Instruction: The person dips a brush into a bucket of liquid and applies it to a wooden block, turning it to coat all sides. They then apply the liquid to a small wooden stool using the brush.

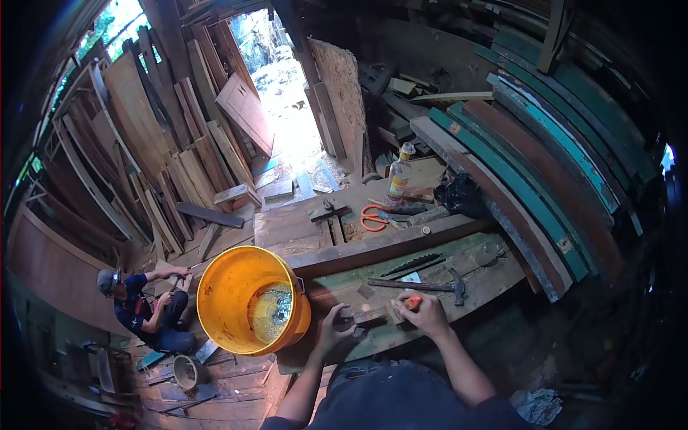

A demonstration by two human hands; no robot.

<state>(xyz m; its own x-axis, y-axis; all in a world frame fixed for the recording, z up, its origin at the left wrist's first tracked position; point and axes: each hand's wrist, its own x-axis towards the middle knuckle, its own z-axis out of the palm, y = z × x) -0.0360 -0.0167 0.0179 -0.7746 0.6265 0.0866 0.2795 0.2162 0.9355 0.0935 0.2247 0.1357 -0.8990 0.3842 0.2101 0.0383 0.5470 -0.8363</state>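
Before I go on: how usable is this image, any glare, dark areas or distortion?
Head view: doorway blown out white; right side and corners sunk in darkness; strong fisheye curve bends the stacked boards; bucket bright, right hand readable.

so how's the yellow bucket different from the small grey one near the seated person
The yellow bucket is bright orange-yellow; the grey bucket is dull.
The yellow bucket has what looks like shallow liquid in the bottom; the grey bucket's contents are too small to make out.
The grey bucket sits beside the seated person; the yellow bucket is nearer the camera.
Both are round and open-topped.
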